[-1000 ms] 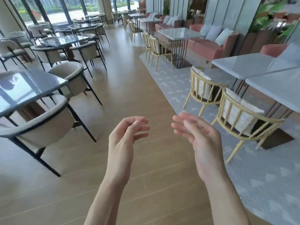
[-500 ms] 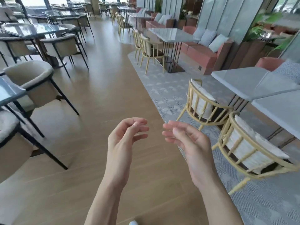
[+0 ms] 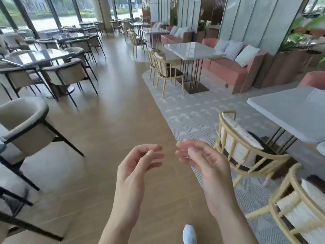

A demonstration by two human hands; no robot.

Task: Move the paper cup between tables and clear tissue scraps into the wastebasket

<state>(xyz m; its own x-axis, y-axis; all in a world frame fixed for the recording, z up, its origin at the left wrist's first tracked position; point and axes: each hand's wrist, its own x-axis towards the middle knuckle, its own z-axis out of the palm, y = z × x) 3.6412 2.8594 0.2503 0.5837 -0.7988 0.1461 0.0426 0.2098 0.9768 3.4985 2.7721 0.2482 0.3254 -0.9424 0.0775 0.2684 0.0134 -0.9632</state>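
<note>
While both bare forearms reach out over the light-brown wooden plank floor [image 3: 109, 131], neither grip has anything in it: the left hand [image 3: 135, 169] hangs with fingers loosely curled and released, and the right hand [image 3: 205, 164] faces it, just beside it but apart, fingers relaxed and slightly bent. No paper cup, tissue scrap or wastebasket appears anywhere in the head view. The tip of a white shoe [image 3: 189, 234] shows between the forearms at the bottom edge. A pale-yellow spindle-back chair with a white cushion [image 3: 241, 147] stands to the right on the grey patterned carpet [image 3: 186, 110], tucked beside a white square marble-look surface [image 3: 295, 110]. To the left stands a beige upholstered armchair with black metal legs [image 3: 26, 125].
</note>
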